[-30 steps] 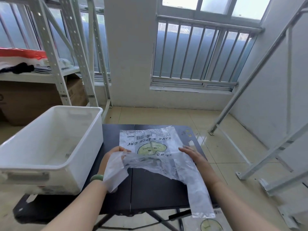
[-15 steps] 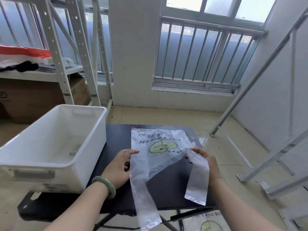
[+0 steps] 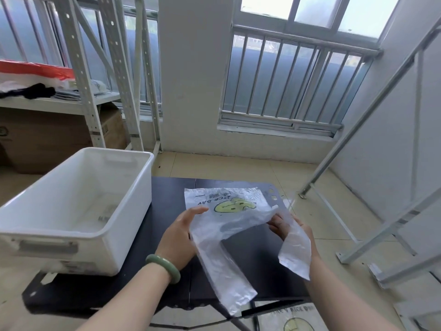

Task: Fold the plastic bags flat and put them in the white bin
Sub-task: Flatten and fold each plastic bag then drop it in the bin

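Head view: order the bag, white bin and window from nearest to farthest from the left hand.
1. Bag: held by the left hand, just to its right.
2. White bin: on the table to the hand's left, not touching it.
3. Window: far ahead, beyond the table.

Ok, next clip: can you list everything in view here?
plastic bag: 1, translucent white, green-yellow face print, on the table between the hands
second bag: 1, same print, on the floor under the table's near edge
white bin: 1, white, table's left end
table: 1, black, centre
rack: 1, pale grey metal, far left
cardboard box: at least 1, brown, under the rack's shelf
bracelet: 1, green, left wrist
left hand: 1, at the bag's left edge, grip hidden
right hand: 1, gripping the bag's right handle
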Demonstrator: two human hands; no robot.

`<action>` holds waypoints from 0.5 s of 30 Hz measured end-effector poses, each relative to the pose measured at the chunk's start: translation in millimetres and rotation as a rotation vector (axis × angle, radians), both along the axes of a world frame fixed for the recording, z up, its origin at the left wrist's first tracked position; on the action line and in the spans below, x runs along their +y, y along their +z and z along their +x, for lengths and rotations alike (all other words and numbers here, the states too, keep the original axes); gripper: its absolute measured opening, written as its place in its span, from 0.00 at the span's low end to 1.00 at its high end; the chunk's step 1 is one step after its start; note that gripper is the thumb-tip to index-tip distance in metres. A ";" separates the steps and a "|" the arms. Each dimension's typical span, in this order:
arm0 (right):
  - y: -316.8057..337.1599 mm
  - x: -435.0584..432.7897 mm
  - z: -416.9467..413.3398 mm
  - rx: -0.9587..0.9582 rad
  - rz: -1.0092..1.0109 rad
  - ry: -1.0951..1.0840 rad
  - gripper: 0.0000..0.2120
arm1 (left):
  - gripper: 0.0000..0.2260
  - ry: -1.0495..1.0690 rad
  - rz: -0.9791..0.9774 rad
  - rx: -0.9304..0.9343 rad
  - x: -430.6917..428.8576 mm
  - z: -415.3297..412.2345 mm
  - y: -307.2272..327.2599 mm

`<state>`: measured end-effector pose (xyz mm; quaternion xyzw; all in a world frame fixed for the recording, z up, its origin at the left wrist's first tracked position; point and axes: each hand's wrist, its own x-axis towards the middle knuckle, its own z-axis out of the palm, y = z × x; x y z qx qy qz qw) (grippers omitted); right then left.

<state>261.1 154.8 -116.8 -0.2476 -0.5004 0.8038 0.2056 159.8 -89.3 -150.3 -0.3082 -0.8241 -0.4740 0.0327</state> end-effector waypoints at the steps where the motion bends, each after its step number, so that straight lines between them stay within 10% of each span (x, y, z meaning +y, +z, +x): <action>1: -1.7 2.8 2.0 -0.014 0.062 0.033 0.16 | 0.28 0.017 0.069 -0.050 -0.2 -1.1 0.5; 3: -5.1 6.7 8.3 -0.051 0.187 0.092 0.23 | 0.13 -0.010 0.225 -0.209 -1.4 -5.1 3.0; 5: -7.9 9.7 15.0 -0.119 0.324 0.110 0.09 | 0.09 -0.003 0.150 -0.206 -7.1 -8.6 5.7; 15: -5.3 3.8 20.2 -0.545 0.773 0.119 0.18 | 0.13 0.117 -0.093 -0.543 -14.1 -11.7 5.2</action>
